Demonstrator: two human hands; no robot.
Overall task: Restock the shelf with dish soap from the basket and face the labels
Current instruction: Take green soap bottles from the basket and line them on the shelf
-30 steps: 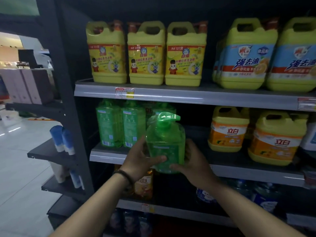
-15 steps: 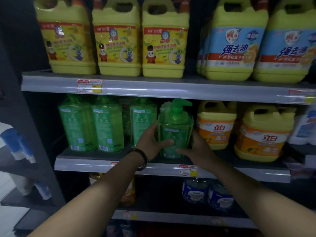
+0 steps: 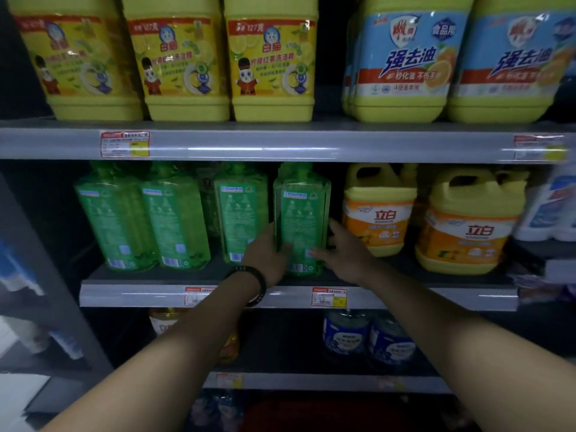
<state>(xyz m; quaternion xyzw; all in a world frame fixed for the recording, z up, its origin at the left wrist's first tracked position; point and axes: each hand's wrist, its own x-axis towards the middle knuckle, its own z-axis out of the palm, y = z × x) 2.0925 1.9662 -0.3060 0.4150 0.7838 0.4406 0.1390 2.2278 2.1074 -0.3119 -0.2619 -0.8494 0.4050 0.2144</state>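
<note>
Green soap bottle [image 3: 300,213] upright on middle shelf [image 3: 140,296], right of green row [image 3: 174,219]; left hand [image 3: 265,255] and right hand [image 3: 346,254] fingers curled round it.

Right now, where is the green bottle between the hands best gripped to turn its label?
Its lower body, from the front, a hand on each side wall, as the left hand and right hand do. The green bottle stands upright, the upper shelf close over its top, a jug and another bottle flanking it, so the front looks clearest.
</note>
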